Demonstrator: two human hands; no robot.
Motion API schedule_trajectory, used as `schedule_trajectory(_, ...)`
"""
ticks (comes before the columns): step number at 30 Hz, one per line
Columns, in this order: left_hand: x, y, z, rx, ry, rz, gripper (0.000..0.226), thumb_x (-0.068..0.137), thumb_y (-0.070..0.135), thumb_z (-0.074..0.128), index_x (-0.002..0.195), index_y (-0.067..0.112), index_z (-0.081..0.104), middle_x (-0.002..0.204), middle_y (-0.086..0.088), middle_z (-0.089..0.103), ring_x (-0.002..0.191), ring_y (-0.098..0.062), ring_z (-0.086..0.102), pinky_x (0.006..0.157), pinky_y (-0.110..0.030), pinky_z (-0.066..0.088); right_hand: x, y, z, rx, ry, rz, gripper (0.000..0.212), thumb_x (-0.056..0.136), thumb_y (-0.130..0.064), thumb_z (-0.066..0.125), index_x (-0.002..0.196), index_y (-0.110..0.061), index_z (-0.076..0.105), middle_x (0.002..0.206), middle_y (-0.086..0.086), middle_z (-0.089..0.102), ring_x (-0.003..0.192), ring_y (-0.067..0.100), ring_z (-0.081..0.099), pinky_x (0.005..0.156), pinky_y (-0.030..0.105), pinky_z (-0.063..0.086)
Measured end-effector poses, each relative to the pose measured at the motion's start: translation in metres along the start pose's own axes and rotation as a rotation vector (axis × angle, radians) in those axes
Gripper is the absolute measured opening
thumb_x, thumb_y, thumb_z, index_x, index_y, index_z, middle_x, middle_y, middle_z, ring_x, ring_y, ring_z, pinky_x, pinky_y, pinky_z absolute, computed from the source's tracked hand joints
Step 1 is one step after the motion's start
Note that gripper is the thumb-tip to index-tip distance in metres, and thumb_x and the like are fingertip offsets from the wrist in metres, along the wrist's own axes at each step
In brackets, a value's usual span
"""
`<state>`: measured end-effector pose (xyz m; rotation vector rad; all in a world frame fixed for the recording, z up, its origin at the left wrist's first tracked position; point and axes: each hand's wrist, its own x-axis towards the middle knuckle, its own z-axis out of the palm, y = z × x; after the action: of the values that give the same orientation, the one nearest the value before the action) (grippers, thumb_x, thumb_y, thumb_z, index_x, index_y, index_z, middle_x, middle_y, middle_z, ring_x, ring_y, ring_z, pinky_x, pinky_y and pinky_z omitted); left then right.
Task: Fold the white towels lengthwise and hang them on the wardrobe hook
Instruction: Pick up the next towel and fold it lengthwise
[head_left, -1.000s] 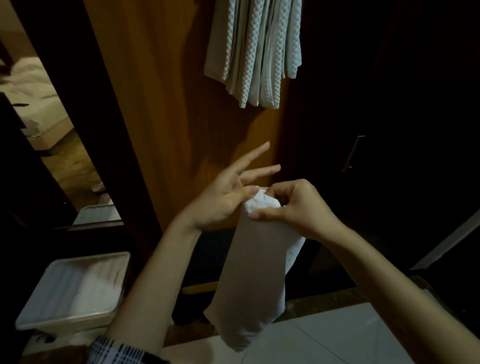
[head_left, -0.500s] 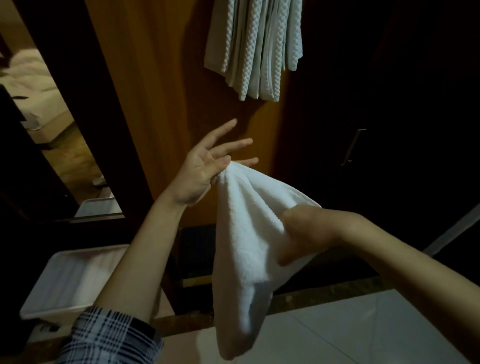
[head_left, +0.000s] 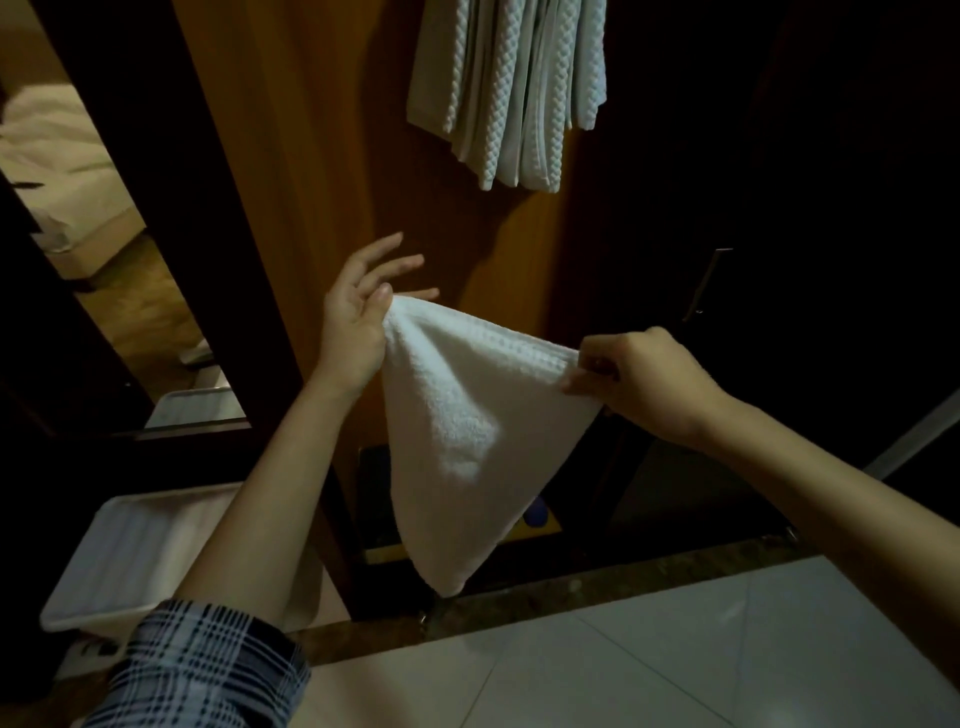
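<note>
A white towel (head_left: 467, 415) hangs stretched between my two hands in front of the wooden wardrobe panel (head_left: 311, 182), its lower end tapering to a point. My left hand (head_left: 358, 317) pinches its left top corner between thumb and a finger, the other fingers spread straight. My right hand (head_left: 634, 374) pinches the right top corner with curled fingers. Several white towels (head_left: 509, 93) hang from above on the panel; the hook itself is out of view.
A white plastic tray (head_left: 135, 545) sits low at the left beside the wardrobe. A dark door with a metal handle (head_left: 706, 286) stands at the right. White floor tiles (head_left: 675, 649) lie below, behind a brown stone sill. A bed shows far left.
My hands have moved apart, spreading the towel's top edge wide. The right hand went from bunched against the towel to pinching its right corner.
</note>
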<state>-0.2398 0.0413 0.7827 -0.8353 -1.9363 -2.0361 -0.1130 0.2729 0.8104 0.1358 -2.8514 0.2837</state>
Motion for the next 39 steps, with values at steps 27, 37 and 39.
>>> schedule_trajectory(27,0.015,-0.001,0.013,0.968,-0.87,-0.093,0.066,0.082,-0.019,0.04,0.124,0.027,0.06,0.108,0.005,0.052,0.083,-0.008,0.052,0.065,-0.028,0.047,0.021,0.027,0.016,-0.187,-0.055,-0.063,0.027,0.078,0.007,0.047,0.08,-0.02,0.049,0.077,-0.002,0.052,0.075,0.027,0.058,0.056,0.034,0.04)
schedule_trajectory(37,0.004,-0.011,0.026,0.797,-0.738,0.026,0.035,0.091,-0.001,0.048,0.114,0.018,0.067,0.096,0.013,0.049,0.084,0.002,0.047,0.068,-0.008,0.037,0.02,0.011,-0.017,0.022,-0.781,0.07,0.042,0.088,-0.009,0.055,0.123,-0.031,0.051,0.118,-0.003,0.057,0.094,0.012,0.057,0.075,0.02,0.044)
schedule_trajectory(39,0.0,-0.009,0.028,0.767,-0.718,0.039,0.032,0.092,0.0,0.048,0.114,0.014,0.066,0.101,0.009,0.051,0.089,-0.001,0.047,0.071,-0.003,0.037,0.017,0.005,-0.017,0.035,-0.83,0.073,0.042,0.089,-0.006,0.051,0.124,-0.029,0.052,0.115,-0.005,0.057,0.094,0.008,0.054,0.076,0.018,0.042)
